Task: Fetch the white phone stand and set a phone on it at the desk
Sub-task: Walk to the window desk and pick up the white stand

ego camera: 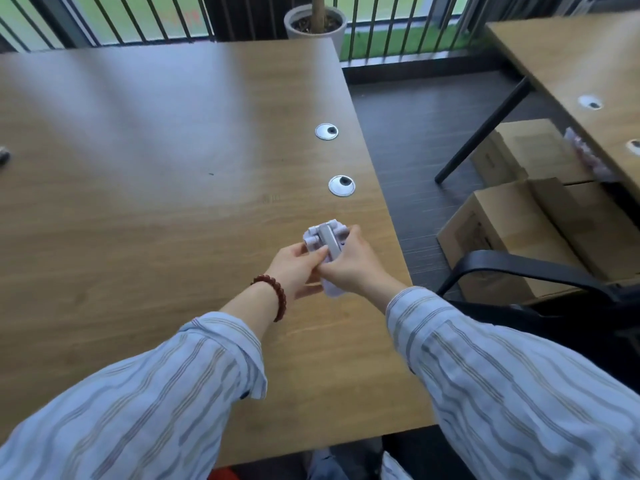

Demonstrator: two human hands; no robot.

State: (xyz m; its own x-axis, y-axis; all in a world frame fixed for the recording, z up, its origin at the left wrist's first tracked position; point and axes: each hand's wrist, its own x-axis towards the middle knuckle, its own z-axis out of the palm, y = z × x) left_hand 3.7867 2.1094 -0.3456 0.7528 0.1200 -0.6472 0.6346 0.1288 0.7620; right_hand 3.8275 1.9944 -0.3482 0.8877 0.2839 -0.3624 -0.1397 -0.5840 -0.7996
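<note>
Stand [325, 241] is fetched, folded; our left hand [300, 268] and right hand [349, 263] both pinch it over the desk [156, 168]. Unfolding and phone are left; no phone in view.

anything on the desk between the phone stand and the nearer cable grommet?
Nothing: in the head view, only bare desk wood lies between the white phone stand, held in both hands, and the nearer cable grommet.

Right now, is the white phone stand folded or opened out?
Folded, it seems. The white phone stand looks collapsed flat between the left hand and right hand over the desk.
</note>
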